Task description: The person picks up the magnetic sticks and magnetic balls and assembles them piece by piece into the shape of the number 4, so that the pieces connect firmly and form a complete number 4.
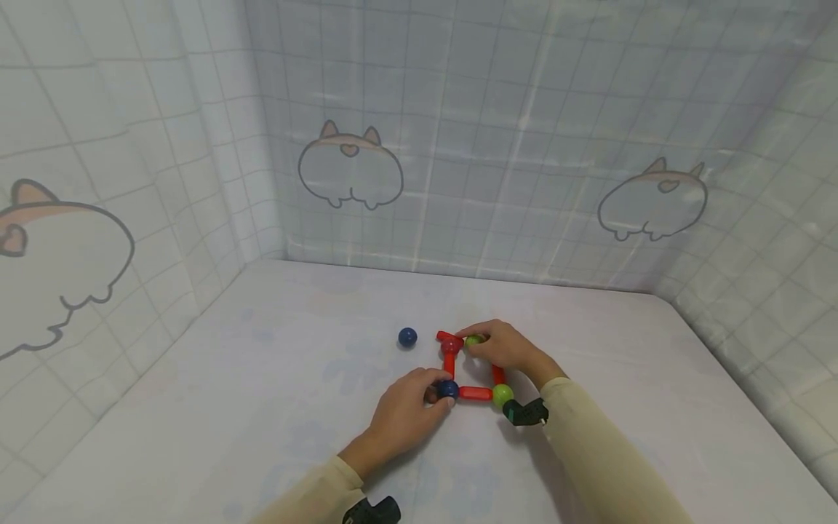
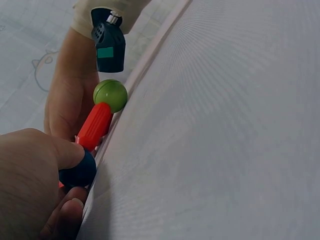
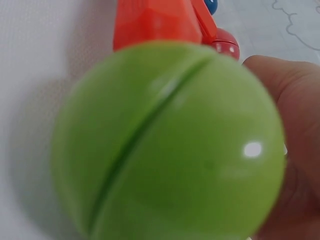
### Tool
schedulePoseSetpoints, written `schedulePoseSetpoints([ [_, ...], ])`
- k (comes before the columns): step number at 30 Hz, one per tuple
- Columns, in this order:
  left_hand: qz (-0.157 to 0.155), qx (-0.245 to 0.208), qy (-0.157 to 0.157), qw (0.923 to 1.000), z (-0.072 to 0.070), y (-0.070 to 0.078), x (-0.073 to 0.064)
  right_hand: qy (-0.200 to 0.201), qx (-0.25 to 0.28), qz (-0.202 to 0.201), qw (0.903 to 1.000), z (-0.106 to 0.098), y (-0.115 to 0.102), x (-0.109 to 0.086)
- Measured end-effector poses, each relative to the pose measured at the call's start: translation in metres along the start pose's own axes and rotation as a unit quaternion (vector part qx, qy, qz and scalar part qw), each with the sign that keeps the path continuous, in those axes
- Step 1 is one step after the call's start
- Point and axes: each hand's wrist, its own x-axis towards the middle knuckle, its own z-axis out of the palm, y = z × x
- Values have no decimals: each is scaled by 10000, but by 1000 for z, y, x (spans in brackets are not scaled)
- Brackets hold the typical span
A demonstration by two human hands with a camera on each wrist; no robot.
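Head: the left hand (image 1: 407,407) is gripping a blue ball (image 1: 448,390); beyond it, the right hand (image 1: 503,345) is pinching a green ball (image 1: 473,340). Left wrist: a red rod (image 2: 95,126) is bridging the blue ball and a second green ball (image 2: 110,95). Right wrist: the latter is looming foremost.

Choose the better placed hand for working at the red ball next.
Right, probably: the right hand is close beside the red ball, holding the far green ball; the left hand grips the near blue ball, farther away.
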Motion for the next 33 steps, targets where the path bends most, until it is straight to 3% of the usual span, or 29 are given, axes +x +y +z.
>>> schedulePoseSetpoints([
  [11,-11,45,7,10000,0,0,0,173,93,149,9997,-1,5,-1],
  [22,-11,44,11,10000,-1,-1,1,289,612,269,9973,-4,13,-11],
  [33,-75,30,1,10000,-2,1,1,782,913,492,9915,-2,20,-26],
])
